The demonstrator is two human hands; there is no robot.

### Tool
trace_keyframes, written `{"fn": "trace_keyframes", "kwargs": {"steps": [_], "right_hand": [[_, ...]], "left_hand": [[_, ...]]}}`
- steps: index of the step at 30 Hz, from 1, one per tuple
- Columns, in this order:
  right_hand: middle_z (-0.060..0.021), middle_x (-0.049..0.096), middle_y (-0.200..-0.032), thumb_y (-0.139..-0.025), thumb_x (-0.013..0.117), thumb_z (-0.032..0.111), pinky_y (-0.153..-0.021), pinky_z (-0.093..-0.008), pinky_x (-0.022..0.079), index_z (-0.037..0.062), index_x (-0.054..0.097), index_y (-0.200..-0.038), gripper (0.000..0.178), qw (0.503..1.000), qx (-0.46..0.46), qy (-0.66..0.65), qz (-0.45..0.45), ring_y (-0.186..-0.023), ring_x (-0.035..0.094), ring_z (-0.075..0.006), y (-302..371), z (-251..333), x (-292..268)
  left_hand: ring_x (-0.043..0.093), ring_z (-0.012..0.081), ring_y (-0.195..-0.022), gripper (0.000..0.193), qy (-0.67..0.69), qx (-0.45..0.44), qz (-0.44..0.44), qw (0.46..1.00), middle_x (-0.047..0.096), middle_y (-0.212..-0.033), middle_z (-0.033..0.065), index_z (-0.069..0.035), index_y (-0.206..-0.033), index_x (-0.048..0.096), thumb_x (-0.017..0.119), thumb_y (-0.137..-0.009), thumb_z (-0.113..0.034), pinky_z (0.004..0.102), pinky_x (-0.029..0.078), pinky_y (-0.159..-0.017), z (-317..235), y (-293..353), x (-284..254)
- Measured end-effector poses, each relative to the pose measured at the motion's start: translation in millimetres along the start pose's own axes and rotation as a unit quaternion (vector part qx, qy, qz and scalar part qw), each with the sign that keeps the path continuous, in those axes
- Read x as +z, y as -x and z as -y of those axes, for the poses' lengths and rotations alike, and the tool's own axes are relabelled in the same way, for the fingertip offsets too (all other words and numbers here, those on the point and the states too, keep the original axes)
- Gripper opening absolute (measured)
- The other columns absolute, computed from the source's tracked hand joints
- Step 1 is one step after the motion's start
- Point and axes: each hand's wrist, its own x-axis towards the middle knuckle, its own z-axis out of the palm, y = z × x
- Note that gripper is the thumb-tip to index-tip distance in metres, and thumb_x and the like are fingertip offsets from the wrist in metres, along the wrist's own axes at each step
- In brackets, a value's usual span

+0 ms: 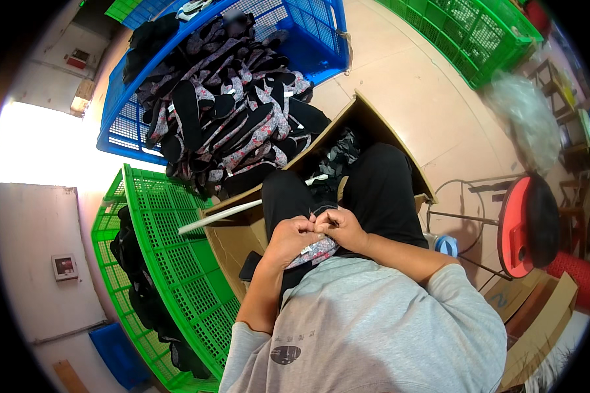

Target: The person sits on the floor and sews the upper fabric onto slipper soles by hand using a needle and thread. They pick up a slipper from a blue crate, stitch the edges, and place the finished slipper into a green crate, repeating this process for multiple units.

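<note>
Across my lap lies a floral cloth shoe (316,251) in grey and pink, partly covered by my hands. My left hand (291,240) is closed around its near side, thumb and fingers pressed together at the upper edge. Fingertip to fingertip with it, my right hand (344,228) pinches at the same edge of the shoe. Whatever small thing may be between the right fingertips is too small to make out. Beyond my knees, a large heap of similar floral shoes with black soles (242,124) spills toward me.
A blue mesh crate (311,39) backs the heap. A cardboard box (406,160) with dark scraps stands around my knees, a white stick (223,215) across its edge. Green crates stand left (177,262) and far right (465,33). At right are a red-and-black stool (519,226) and plastic bag (524,121).
</note>
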Motion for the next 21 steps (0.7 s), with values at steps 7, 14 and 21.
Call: {"fn": "trace_keyframes", "kwargs": {"steps": [7, 14, 21], "right_hand": [[-0.0031, 0.069, -0.095, -0.097, 0.064, 0.018, -0.063, -0.0219, 0.045, 0.0026, 0.071, -0.099, 0.017, 0.992, 0.044, -0.107, -0.049, -0.069, 0.055, -0.0060, -5, 2, -5], [-0.0014, 0.070, -0.093, -0.106, 0.048, 0.033, -0.064, -0.0224, 0.047, 0.0061, 0.058, -0.130, 0.038, 0.986, 0.161, -0.022, 0.023, -0.070, 0.055, -0.0067, -14, 43, -61], [-0.0087, 0.070, -0.097, -0.105, 0.047, 0.037, -0.084, -0.0348, 0.049, 0.0056, 0.053, -0.121, 0.036, 0.954, 0.123, 0.197, 0.188, -0.093, 0.066, -0.0230, -10, 59, -81]], "left_hand": [[0.055, 0.0093, -0.074, 0.007, -0.061, 0.069, -0.018, 0.996, 0.059, -0.082, 0.0013, 0.002, -0.083, 0.072, 0.075, -0.078, -0.002, 0.0256, 0.044, -0.066, -20, 5, 6], [0.058, 0.0141, -0.073, 0.005, -0.114, 0.110, -0.039, 0.987, 0.061, -0.080, 0.0044, 0.000, -0.083, 0.071, 0.071, -0.080, -0.004, 0.0280, 0.045, -0.067, -20, 6, 4], [0.061, 0.0171, -0.077, 0.007, -0.144, 0.136, -0.051, 0.979, 0.063, -0.081, 0.0067, 0.000, -0.086, 0.067, 0.070, -0.083, -0.006, 0.0300, 0.048, -0.071, -17, 6, 1]]}}
